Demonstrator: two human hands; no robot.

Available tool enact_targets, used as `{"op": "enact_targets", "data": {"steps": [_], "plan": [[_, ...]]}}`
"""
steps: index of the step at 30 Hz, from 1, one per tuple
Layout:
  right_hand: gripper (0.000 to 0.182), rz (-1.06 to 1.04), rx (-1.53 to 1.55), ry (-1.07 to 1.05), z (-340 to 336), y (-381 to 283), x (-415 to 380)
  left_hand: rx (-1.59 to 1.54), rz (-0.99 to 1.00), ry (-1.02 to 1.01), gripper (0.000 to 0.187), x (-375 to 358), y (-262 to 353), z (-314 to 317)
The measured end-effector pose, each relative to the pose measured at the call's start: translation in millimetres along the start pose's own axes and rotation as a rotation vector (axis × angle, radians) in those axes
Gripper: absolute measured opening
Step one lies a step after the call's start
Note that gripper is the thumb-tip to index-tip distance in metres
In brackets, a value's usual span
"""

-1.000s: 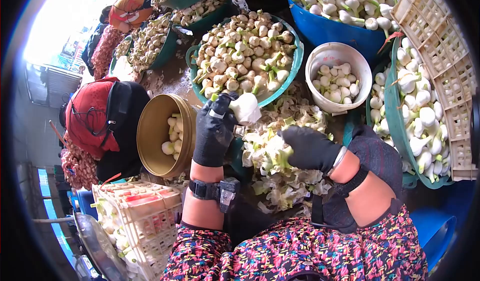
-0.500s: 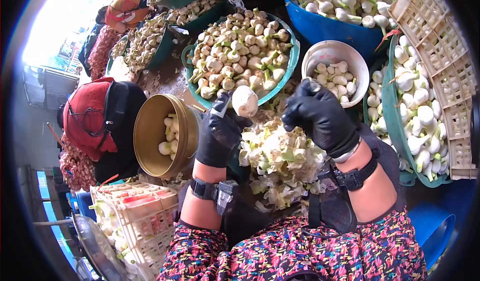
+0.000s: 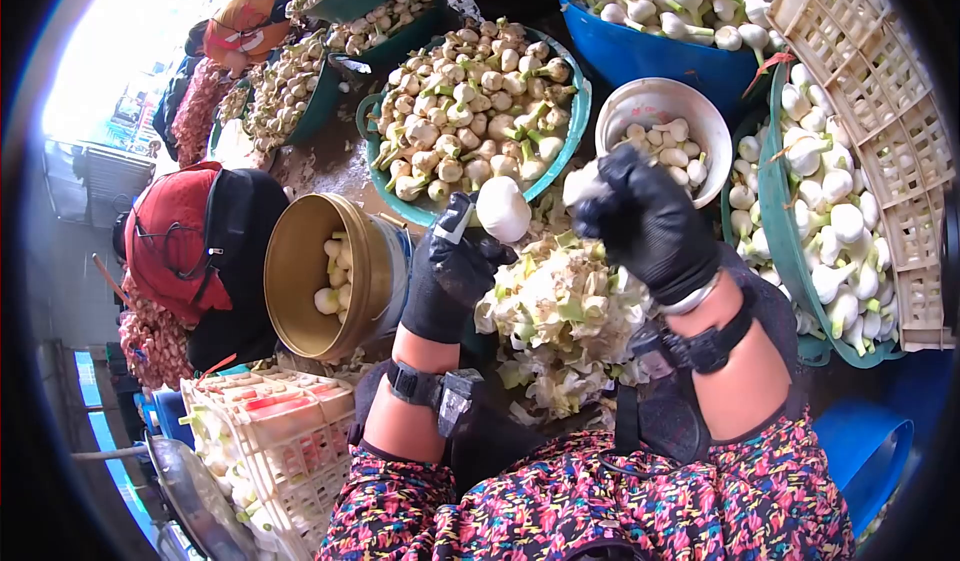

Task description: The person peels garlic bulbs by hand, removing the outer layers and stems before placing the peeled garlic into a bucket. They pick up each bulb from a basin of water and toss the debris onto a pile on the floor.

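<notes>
My left hand, in a black glove, is closed on a garlic bulb, which sits at the fingertips and looks white and smooth. To its right, my right hand, also gloved in black, has its fingers curled. A pale, blurred piece of garlic peel shows at those fingertips, apart from the bulb. Beneath both hands lies a heap of garlic peelings. Beyond the left hand stands a green basin piled with brownish, unpeeled bulbs. A white bucket holding white bulbs is just behind the right hand.
Left of me, a tan bucket lies tilted with several bulbs inside. A plastic crate is at lower left. On the right are a green tub of white garlic and an upright crate. A blue tub stands behind. A person in a red cap sits left.
My right hand has moved slightly away from the bulb, and pale peel now shows at its fingers. The bulb in my left hand has turned and looks whiter.
</notes>
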State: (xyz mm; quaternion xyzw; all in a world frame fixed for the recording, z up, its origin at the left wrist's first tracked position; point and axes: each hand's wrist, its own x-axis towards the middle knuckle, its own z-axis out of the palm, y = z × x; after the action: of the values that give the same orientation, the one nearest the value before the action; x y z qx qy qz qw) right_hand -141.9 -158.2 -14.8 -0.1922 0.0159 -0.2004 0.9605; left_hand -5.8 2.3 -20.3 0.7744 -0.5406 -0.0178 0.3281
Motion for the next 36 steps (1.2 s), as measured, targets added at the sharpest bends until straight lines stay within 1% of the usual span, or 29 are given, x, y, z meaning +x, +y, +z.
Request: {"op": "enact_targets", "data": {"steps": [1,2,3,4,5,6,7,8,9,10,11,13,15,17,18,19,20,21,23,24,25,26,27,29,30,31,33,35,36], "plan": [[0.005,-0.045,-0.010,-0.059,0,-5,2,0.004,0.000,0.000,0.031,-1,-1,-4],[0.007,0.040,-0.251,0.161,10,-11,1,0.003,-0.010,0.022,0.026,0,1,-8],[0.007,0.038,-0.250,0.159,9,-7,1,0.001,-0.020,0.045,0.023,1,2,-12],[0.006,0.203,-0.625,0.102,4,0,0,0.000,-0.031,0.066,0.019,1,2,-17],[0.005,0.368,-0.995,0.040,1,6,-3,-0.287,-0.222,0.118,0.017,1,-14,-27],[0.008,0.370,-1.241,-0.105,0,9,-7,-1.023,-0.449,0.447,0.016,0,-28,-35],[0.014,0.367,-1.487,-0.255,-1,11,-13,-0.624,-0.275,0.443,0.015,1,-24,-66],[0.027,0.369,-1.540,-0.314,-13,17,-18,-0.517,-0.358,0.532,0.015,-3,-33,-94],[0.026,0.385,-1.593,-0.315,-13,18,-23,-0.398,-0.565,0.561,0.015,-4,-39,-118],[0.021,0.349,-1.637,-0.344,-18,19,-25,-0.217,-0.530,0.515,0.014,-18,-81,-136],[0.017,0.314,-1.678,-0.377,-14,19,-22,0.041,-0.412,0.467,0.012,-16,-84,-143],[0.016,0.391,-1.682,-0.303,-1,12,-17,-0.012,-0.508,0.371,0.012,-12,-92,-138],[0.017,0.475,-1.690,-0.222,5,12,-11,0.121,-0.478,0.093,0.014,21,-56,-108],[0.020,0.371,-1.642,-0.128,2,14,-7,-0.130,-0.462,-0.109,0.017,30,-108,-49],[0.019,0.289,-1.638,-0.087,2,16,-7,-0.176,-0.452,-0.212,0.020,40,-113,-20],[0.021,0.092,-1.624,-0.017,-6,19,-7,-0.099,-0.530,-0.379,0.027,54,-125,27],[0.022,0.169,-1.694,-0.004,-6,16,-6,-0.175,-0.539,-0.346,0.036,40,-190,78],[0.022,0.251,-1.762,0.010,-3,11,-3,0.091,-0.563,-0.410,0.036,51,-180,97],[0.021,0.415,-1.715,0.010,2,0,4,0.239,-0.686,-0.403,0.029,48,-205,147],[0.021,0.336,-1.701,0.032,-3,3,4,0.225,-0.679,-0.408,0.029,37,-252,184],[0.024,0.259,-1.683,0.052,-8,6,2,0.268,-0.566,-0.455,0.037,26,-295,222],[0.024,0.265,-1.689,0.058,-13,7,2,0.314,-0.455,-0.498,0.045,23,-298,219],[0.027,0.176,-1.742,0.055,-16,8,2,0.310,-0.454,-0.499,0.045,24,-300,219],[0.030,0.085,-1.785,0.053,-18,8,4,0.292,-0.356,-0.606,0.034,29,-287,193],[0.031,0.077,-1.756,0.061,-18,8,5,-0.155,-0.655,-0.319,0.023,30,-284,184],[0.031,0.062,-1.727,0.069,-16,7,7,-0.523,-0.816,-0.151,0.024,46,-233,147],[0.039,0.137,-1.717,0.054,-14,5,9,-0.872,-0.935,-0.145,0.029,61,-186,98],[0.055,-0.018,-1.567,0.122,-18,13,8,-1.100,-0.783,-0.257,0.033,60,-146,55],[0.070,0.053,-1.486,0.156,-15,13,10,-1.097,-0.763,-0.318,0.033,63,-110,31]]}}
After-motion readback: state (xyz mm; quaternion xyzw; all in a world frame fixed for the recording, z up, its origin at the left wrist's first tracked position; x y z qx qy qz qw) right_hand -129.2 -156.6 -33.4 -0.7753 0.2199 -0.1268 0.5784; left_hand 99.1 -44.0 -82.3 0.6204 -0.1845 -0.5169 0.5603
